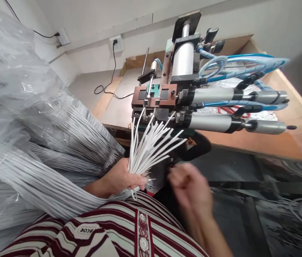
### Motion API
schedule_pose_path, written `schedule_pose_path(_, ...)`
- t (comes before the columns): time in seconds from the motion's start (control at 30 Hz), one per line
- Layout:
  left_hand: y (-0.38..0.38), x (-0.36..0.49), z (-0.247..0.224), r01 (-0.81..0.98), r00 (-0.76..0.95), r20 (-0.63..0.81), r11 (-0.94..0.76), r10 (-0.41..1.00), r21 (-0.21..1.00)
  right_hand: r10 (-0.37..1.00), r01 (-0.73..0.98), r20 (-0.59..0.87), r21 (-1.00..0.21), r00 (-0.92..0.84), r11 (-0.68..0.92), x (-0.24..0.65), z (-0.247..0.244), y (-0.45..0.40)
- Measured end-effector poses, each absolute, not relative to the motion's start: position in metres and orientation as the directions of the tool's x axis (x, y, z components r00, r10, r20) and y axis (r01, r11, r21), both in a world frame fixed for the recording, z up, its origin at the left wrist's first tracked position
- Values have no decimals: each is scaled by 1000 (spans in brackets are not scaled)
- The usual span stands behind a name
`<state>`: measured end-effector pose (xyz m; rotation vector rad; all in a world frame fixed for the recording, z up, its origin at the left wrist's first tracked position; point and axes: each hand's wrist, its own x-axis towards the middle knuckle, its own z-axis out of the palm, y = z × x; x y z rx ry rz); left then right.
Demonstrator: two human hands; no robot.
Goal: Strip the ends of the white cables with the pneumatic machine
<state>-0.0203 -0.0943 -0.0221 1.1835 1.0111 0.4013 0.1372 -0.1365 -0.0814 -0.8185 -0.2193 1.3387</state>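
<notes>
Dozens of gray wires (60, 185), some under clear plastic (19, 67), spread across nine o'clock. The left hand (121, 178) closes around a bundle of white wires (147, 150), their tips fanning toward one o'clock, near the metal clamping machine (155, 101) at twelve. Toward five, the right hand (191, 187) blurs, fingers curled; whether it holds anything cannot be told. Blue tubing (258, 60) loops at two.

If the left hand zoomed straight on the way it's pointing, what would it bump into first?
Probably the right hand, across from the left hand, though depth is unclear, so it might pass by.
</notes>
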Motion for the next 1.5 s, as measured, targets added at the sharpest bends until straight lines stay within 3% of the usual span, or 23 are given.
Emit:
schedule_pose_path(0.07,-95,-21,-20,232,474,-424,355,772,906,888,-702,-244,-702,390,115,147,-87,-133)
schedule_pose_path(0.17,-94,-18,-17,245,412,-404,328,817,912,983,-547,-174,-830,64,-111,143,-87,-137)
schedule_pose_path(0.23,-92,-16,-16,256,403,-394,312,826,915,985,-415,-124,-895,-117,-162,134,-81,-143)
schedule_pose_path(0.33,-91,-15,-16,275,421,-371,273,828,922,978,-323,-110,-932,-178,-163,125,-72,-146)
schedule_pose_path(0.43,-92,-16,-17,287,434,-373,267,820,920,967,-362,-161,-905,-198,-224,123,-72,-144)
schedule_pose_path(0.53,-93,-17,-18,289,478,-407,298,779,910,993,-307,-73,-947,-89,-97,123,-74,-144)
schedule_pose_path(0.6,-94,-18,-19,272,526,-422,324,738,906,994,-124,83,-988,70,92,121,-73,-147)
schedule_pose_path(0.67,-95,-17,-20,248,566,-430,353,703,902,969,3,169,-985,179,171,117,-73,-149)
schedule_pose_path(0.87,-97,-17,-24,177,530,-439,411,726,894,970,-370,-141,-927,196,-60,102,-82,-147)
schedule_pose_path(1.1,-99,-27,-20,30,357,-314,325,880,945,906,-226,3,-968,423,108,133,-74,-121)
schedule_pose_path(1.13,-99,-28,-19,-18,314,-284,305,906,952,919,-192,31,-975,393,115,133,-71,-119)
schedule_pose_path(1.2,-97,-29,-15,-128,233,-222,256,947,958,986,-115,83,-988,148,101,126,-65,-118)
schedule_pose_path(1.3,-92,-31,-7,-268,127,-153,182,980,946,968,-48,172,-985,-182,166,107,-62,-122)
schedule_pose_path(1.5,-82,-37,1,-357,8,-145,138,989,924,959,23,243,-968,-147,249,95,-67,-119)
